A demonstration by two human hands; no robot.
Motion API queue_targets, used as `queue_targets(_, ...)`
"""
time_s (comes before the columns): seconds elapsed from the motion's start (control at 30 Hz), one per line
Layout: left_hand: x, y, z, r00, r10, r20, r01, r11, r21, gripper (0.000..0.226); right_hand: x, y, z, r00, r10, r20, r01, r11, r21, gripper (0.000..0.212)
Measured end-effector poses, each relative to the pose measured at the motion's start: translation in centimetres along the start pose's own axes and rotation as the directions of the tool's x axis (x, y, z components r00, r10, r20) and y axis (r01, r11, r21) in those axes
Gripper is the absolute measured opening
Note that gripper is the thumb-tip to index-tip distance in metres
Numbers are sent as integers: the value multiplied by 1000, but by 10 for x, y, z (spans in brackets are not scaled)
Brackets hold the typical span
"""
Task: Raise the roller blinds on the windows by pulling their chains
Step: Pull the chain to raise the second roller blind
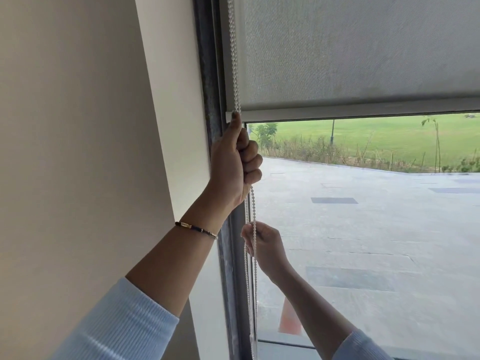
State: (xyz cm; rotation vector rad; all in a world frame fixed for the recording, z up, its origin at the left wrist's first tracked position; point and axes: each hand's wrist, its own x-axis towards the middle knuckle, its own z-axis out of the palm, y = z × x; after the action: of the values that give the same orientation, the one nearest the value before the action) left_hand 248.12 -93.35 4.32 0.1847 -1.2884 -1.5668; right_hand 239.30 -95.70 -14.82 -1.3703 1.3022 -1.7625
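Head view: A person in pale blue ribbed sleeves works the bead chain (pixel 235 61) of a grey roller blind (pixel 363 48) at a tall window. The white chain hangs in two strands along the blind's left edge, just beside the dark window frame (pixel 207 74), and runs down past both hands to the bottom of the picture.

The left hand (pixel 235 162) is raised and closed in a fist around the chain, thumb pointing up and touching the left end of the blind's bottom bar (pixel 363 110). A thin dark-and-gold bracelet (pixel 196 229) circles that wrist. The right hand (pixel 265 245) sits lower and slightly to the right, its fingers pinched narrowly on the chain, its back turned toward the camera.

The blind covers the upper part of the glass; its pale bottom bar lies across the frame at about a third of the way down, tilting a little upward to the right in this wide-angle shot. Below the bar the pane is uncovered, showing a paved grey forecourt (pixel 363 229), a strip of shrubs and thin saplings, and a green lawn (pixel 363 133) far beyond. An orange traffic cone (pixel 288 320) stands outside, near the lower left corner of the glass, partly hidden behind the right forearm. A cream wall (pixel 78 126) fills the left side of the scene.
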Motion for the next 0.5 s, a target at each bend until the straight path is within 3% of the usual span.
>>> queue_targets(0.17,2,-2,0,1000,-9,-9,8,1000,-11,54,-2,-5,2,1000,-18,16,17,996,91,18)
queue_targets(0.5,2,-2,5,1000,-16,-22,15,999,-33,53,-5,-3,1,1000,-20,13,18,991,133,26)
